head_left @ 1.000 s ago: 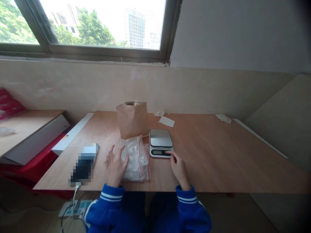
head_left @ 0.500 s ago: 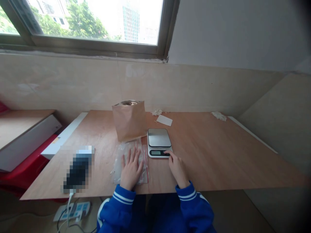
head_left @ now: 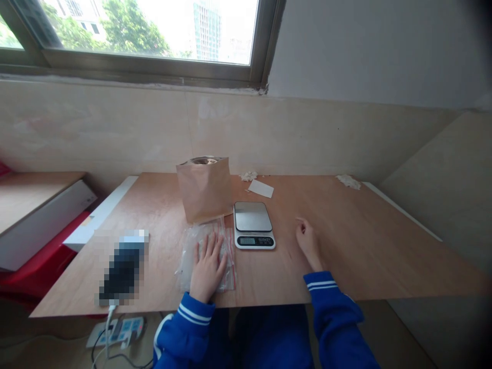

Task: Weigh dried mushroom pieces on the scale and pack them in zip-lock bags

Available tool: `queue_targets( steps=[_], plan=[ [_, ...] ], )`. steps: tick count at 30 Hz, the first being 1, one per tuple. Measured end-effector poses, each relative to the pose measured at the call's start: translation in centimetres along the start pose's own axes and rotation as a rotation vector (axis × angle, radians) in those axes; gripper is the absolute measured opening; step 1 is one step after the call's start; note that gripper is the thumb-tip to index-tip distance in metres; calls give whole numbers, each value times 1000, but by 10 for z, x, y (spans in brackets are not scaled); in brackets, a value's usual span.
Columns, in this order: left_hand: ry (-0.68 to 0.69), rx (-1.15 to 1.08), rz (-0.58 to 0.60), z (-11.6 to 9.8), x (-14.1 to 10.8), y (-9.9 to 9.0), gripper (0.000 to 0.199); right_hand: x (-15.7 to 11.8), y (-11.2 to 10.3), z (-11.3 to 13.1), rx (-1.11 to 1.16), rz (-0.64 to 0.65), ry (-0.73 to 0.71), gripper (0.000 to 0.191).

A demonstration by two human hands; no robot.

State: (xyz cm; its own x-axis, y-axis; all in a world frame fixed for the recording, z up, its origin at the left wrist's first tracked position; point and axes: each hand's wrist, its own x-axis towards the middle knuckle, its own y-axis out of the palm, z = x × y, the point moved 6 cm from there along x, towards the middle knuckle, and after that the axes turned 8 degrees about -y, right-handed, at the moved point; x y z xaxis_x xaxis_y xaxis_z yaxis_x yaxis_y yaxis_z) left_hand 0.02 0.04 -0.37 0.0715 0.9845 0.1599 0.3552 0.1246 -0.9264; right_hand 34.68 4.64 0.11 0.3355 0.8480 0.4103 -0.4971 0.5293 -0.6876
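My left hand [head_left: 208, 269] lies flat with its fingers spread on a clear zip-seal plastic bag [head_left: 190, 251] with red seal lines, which holds something pale and crumpled. My right hand [head_left: 308, 244] rests on the wooden tabletop [head_left: 346, 241] to the right of a digital kitchen scale [head_left: 251, 224], with its fingers loosely curled around nothing. The scale's steel platform carries nothing. Behind the plastic bag stands an upright brown paper pouch [head_left: 205, 190] with a shiny inner lining at its open top.
A pixelated phone [head_left: 123, 269] lies left of my left hand, with a cable running down to a power strip [head_left: 115, 330] under the table. A white card [head_left: 260, 188] and tissue scraps [head_left: 348, 181] lie along the wall. A shelf [head_left: 38, 197] stands at the left.
My right hand has moved off the front of the scale, rightward onto the bare tabletop. My left hand has come down flat on the plastic bag and stays there. The view has tilted slightly.
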Motion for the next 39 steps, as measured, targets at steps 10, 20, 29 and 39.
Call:
queue_targets(
  steps=[10, 20, 29, 39],
  plan=[
    [-22, -31, 25, -1, 0, -1, 50, 3, 11, -29, -28, 21, -7, 33],
    [0, -627, -167, -4, 5, -61, 44, 4, 10, -28, 16, 36, -11, 32],
    [88, -761, -592, -49, 60, -202, 22, 4, 12, -31, 11, 45, -4, 33],
    [-90, -84, -441, -41, 179, -181, 31, 3, 10, -27, 40, 37, -14, 34]
  ],
)
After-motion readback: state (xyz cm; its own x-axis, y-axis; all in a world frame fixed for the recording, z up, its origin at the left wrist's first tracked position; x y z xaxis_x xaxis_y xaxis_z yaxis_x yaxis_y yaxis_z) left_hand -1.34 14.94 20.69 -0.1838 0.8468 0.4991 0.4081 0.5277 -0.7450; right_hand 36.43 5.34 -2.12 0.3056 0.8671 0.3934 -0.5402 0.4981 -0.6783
